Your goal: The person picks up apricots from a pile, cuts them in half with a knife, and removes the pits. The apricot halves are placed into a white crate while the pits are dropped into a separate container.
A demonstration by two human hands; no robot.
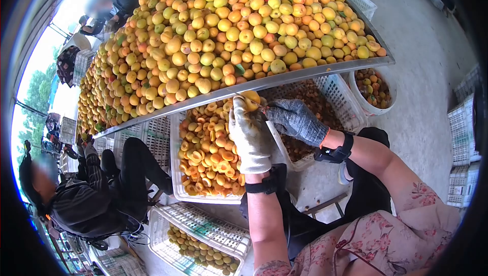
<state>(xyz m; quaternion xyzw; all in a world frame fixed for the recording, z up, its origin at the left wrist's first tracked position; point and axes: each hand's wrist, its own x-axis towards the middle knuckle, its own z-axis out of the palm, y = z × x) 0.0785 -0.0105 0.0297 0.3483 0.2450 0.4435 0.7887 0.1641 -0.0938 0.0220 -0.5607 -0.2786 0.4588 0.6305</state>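
My left hand [247, 132], in a soiled white glove, is closed around a yellow apricot [250, 100] just below the metal rim of the table. My right hand [296, 119], in a grey knitted glove, is closed close beside the same apricot. Something thin seems to reach from its fingers to the fruit, too small to name. Under my left hand stands a white crate of halved apricots [211, 159]. Beneath my right hand is another crate [351, 104], with brown pits [325, 104] in it.
Whole apricots [229, 26] are heaped on the metal-edged table [325, 67]. A white bucket [373, 109] of fruit stands right. A crate [203, 227] with apricots is at lower left. A co-worker in dark clothes [91, 194] sits left; stacked crates [462, 133] line the right.
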